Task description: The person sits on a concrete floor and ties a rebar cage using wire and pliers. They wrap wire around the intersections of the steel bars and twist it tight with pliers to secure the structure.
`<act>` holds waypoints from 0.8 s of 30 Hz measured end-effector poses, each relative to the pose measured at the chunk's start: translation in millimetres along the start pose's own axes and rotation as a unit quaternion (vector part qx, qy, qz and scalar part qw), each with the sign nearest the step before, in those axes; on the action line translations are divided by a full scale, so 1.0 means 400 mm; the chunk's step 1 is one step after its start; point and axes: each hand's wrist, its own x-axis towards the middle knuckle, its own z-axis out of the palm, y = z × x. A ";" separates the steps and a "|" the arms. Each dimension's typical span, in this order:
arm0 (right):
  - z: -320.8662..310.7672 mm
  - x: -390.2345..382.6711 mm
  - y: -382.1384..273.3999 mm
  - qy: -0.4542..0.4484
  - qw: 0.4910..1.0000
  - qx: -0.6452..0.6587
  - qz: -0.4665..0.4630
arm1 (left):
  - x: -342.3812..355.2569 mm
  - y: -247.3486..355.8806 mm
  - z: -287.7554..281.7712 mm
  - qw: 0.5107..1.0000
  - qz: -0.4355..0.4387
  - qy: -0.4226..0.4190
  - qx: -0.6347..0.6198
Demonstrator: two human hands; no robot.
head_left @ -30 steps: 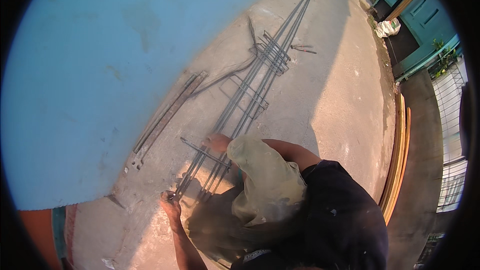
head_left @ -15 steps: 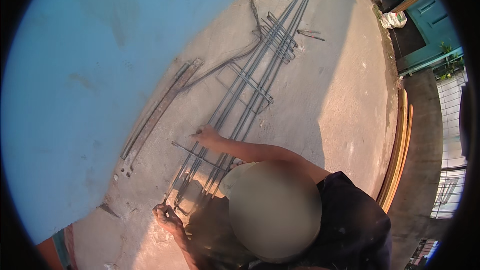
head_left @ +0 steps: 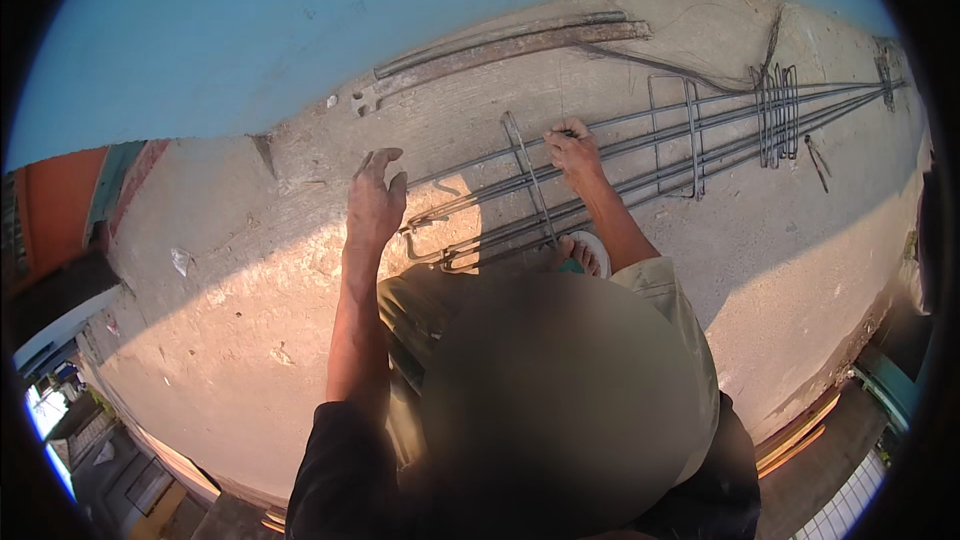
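Note:
Several long steel rebar rods (head_left: 620, 183) lie on the concrete ground, with hooked ends close to me. A rectangular stirrup (head_left: 530, 176) stands around the rods near those ends. My right hand (head_left: 577, 156) is closed at the far outer rod, just right of that stirrup; its fingers partly hide the grip. My left hand (head_left: 376, 198) is raised left of the rod ends, thumb and fingers apart, with nothing in it. Farther right are another stirrup (head_left: 693, 130) and a cluster of stirrups (head_left: 778, 120) around the rods.
Beyond the rods lie a rusty metal bar (head_left: 520, 47) and a bundle of thin tie wire (head_left: 670, 68). Pincers (head_left: 818, 162) rest on the ground at the right. A blue wall (head_left: 400, 0) borders the far side. My sandalled foot (head_left: 585, 252) is beside the rods.
My view has turned, so the rods now run more sideways. My left hand has let go of the rod end and come up. My right hand remains at the outer rod.

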 end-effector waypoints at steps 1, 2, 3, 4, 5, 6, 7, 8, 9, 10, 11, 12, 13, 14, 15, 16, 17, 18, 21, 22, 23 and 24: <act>0.003 0.001 -0.002 -0.011 1.000 0.009 0.001 | 0.013 0.030 0.038 0.999 -0.001 0.036 -0.033; 0.013 0.003 -0.004 -0.022 1.000 0.019 0.003 | 0.024 0.057 0.073 0.999 -0.014 0.026 -0.031; 0.012 0.016 -0.006 -0.036 0.999 0.023 0.002 | 0.045 0.064 0.122 0.998 -0.036 -0.007 -0.053; -0.003 0.026 -0.009 -0.041 0.999 0.026 -0.002 | 0.088 0.085 0.164 0.988 -0.108 -0.066 -0.086; -0.004 0.031 -0.005 -0.044 0.999 0.031 -0.007 | 0.133 0.074 0.219 0.987 -0.108 -0.093 -0.079; 0.014 0.031 0.003 -0.048 0.998 0.038 -0.004 | 0.177 0.044 0.262 0.984 -0.107 -0.118 -0.073; 0.026 0.029 0.009 -0.049 0.998 0.041 -0.001 | 0.224 0.019 0.278 0.962 -0.158 -0.198 -0.105; 0.029 0.028 0.008 -0.048 0.998 0.043 -0.001 | 0.271 0.001 0.293 0.929 -0.203 -0.278 -0.138; 0.023 0.035 0.006 -0.050 0.997 0.052 -0.002 | 0.298 0.006 0.296 0.886 -0.242 -0.358 -0.167; 0.020 0.041 0.005 -0.053 0.997 0.061 -0.003 | 0.300 0.008 0.303 0.891 -0.209 -0.364 -0.175; 0.020 0.047 0.003 -0.057 0.996 0.070 -0.004 | 0.298 0.010 0.307 0.894 -0.178 -0.368 -0.183; 0.021 0.053 -0.001 -0.053 0.996 0.077 -0.010 | 0.293 0.017 0.304 0.896 -0.147 -0.373 -0.190; 0.026 0.060 -0.007 -0.049 0.995 0.085 -0.018 | 0.292 0.034 0.303 0.900 -0.189 -0.338 -0.198; 0.031 0.064 -0.011 -0.046 0.994 0.093 -0.024 | 0.295 0.062 0.310 0.902 -0.231 -0.300 -0.206; 0.036 0.062 -0.007 -0.050 0.993 0.104 -0.029 | 0.294 0.078 0.317 0.901 -0.275 -0.260 -0.213; 0.041 0.063 -0.004 -0.059 0.991 0.114 -0.031 | 0.297 0.083 0.326 0.901 -0.266 -0.279 -0.196; 0.047 0.061 -0.001 -0.069 0.989 0.124 -0.032 | 0.300 0.090 0.335 0.901 -0.258 -0.298 -0.179; 0.050 0.063 -0.004 -0.073 0.989 0.122 -0.036 | 0.311 0.091 0.338 0.901 -0.248 -0.316 -0.163; 0.041 0.047 -0.009 -0.078 0.989 0.118 -0.053 | 0.290 0.089 0.323 0.934 -0.179 -0.286 -0.118; 0.043 0.042 -0.006 -0.081 0.988 0.115 -0.056 | 0.287 0.045 0.320 0.949 -0.068 -0.305 -0.047; 0.050 0.042 -0.001 -0.084 0.988 0.114 -0.059 | 0.279 -0.019 0.305 0.946 0.044 -0.320 0.026; 0.044 0.049 -0.004 -0.083 0.988 0.117 -0.059 | 0.275 -0.031 0.294 0.942 0.040 -0.333 0.008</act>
